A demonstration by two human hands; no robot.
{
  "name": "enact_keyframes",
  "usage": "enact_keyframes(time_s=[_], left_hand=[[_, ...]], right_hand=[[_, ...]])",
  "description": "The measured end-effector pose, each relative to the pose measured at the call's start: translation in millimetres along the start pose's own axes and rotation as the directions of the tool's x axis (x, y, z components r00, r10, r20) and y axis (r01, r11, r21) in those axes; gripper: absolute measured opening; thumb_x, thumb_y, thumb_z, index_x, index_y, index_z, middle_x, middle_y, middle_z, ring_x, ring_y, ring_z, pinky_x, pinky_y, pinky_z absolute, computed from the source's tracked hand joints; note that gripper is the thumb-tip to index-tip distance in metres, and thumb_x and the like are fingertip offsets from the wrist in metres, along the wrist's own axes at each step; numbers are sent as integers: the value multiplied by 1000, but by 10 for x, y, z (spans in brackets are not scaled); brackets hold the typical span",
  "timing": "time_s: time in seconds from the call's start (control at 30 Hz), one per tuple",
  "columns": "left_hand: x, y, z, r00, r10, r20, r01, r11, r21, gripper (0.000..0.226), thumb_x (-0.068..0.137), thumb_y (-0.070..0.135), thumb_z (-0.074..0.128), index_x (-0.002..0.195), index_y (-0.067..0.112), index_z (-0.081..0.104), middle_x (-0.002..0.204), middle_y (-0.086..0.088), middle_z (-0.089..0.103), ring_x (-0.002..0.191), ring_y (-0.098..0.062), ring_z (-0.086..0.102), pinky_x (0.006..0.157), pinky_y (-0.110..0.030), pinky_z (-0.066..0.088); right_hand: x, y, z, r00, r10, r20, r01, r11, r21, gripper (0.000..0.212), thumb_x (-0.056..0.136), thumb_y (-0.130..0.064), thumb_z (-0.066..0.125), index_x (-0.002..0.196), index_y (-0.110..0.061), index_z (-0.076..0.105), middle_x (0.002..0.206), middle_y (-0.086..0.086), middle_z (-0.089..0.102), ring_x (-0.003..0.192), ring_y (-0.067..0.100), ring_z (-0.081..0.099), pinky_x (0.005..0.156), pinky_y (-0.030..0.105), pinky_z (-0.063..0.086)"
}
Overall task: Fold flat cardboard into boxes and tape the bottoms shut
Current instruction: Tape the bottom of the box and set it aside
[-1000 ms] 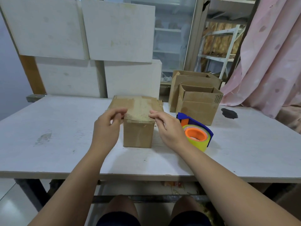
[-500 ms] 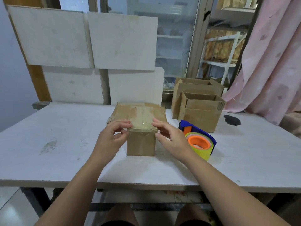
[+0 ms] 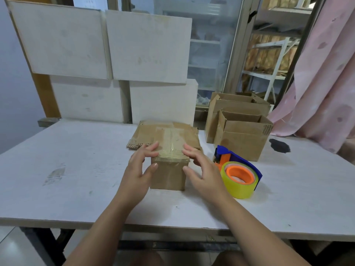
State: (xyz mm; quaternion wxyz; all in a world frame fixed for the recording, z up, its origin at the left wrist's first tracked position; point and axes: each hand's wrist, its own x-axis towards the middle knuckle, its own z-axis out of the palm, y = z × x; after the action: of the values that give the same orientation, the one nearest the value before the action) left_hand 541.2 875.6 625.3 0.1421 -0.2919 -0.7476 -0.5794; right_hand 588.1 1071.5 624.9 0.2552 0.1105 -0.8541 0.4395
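A small brown cardboard box (image 3: 167,177) stands on the white table (image 3: 76,169), its taped side up with clear tape running down over the near edge. My left hand (image 3: 137,171) is at the box's near left corner, fingertips on the taped top edge and thumb on the front face. At the near right corner my right hand (image 3: 203,173) has its fingers spread, fingertips touching the top edge and thumb by the front face. Neither hand closes around the box.
A blue and orange tape dispenser (image 3: 240,175) with a yellow roll lies just right of my right hand. Two open-topped cardboard boxes (image 3: 242,139) stand behind it. White panels (image 3: 148,47) lean at the table's back; a pink curtain (image 3: 322,73) hangs at right.
Both hands slid from the top edge toward the near corners, thumbs dropping onto the front face and fingers spreading. The camera tilted down slightly; the box stayed in place.
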Motion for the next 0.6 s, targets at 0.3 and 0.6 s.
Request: enact_keyframes(time_s=[0.3,0.6], left_hand=[[-14,73,4,997,-71,6,72,996,-55,28,85,18,42,93,43,54,126,32,52,124,4,44,104,-33,36],[5,73,57,995,-75,-70,69,994,-81,23,84,23,46,85,43,56,120,30,58,121,-5,49,100,-43,41]], right_hand=[[-38,28,114,996,-9,-92,20,993,120,33,97,-20,40,125,-33,52,139,-22,46,132,-4,40,108,20,33],[-15,54,161,991,-19,-133,30,996,80,32,97,-22,39,123,-35,52,135,-26,46,129,-6,42,105,21,37]])
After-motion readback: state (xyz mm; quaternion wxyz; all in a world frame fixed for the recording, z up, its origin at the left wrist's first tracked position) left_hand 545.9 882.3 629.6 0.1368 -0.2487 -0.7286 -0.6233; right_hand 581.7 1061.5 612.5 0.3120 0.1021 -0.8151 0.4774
